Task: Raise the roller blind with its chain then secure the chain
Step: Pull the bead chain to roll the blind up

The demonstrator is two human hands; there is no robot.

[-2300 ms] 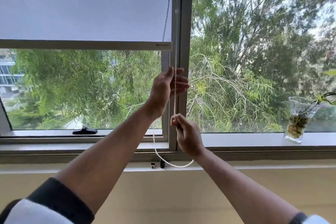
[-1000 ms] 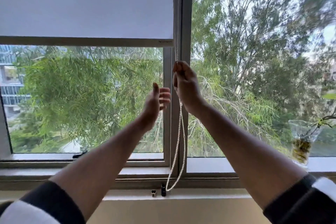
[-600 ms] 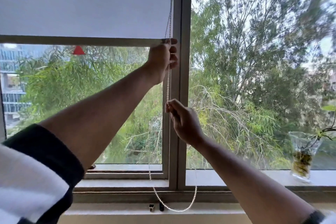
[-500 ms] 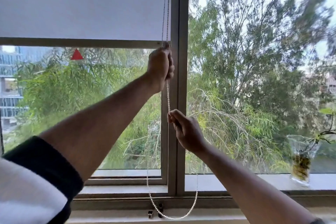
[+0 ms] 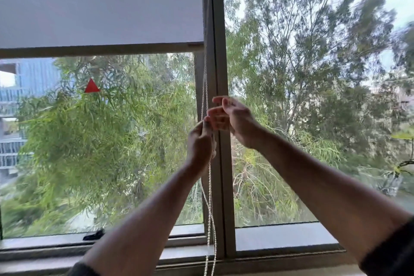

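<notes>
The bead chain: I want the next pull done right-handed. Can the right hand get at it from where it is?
Probably yes. The right hand is open, beside the bead chain just above the left hand gripping it; nothing lies between.

White beaded chain (image 5: 209,197) below left hand (image 5: 200,141); pale grey blind (image 5: 100,2) above both hands; red triangle (image 5: 91,86) far left; dark sleeve (image 5: 392,251).

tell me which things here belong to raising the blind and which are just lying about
Job:
roller blind
bead chain
left hand, pinching the chain
right hand, fingers loose beside it

Lying about:
red triangle on the glass
black window handle
</notes>
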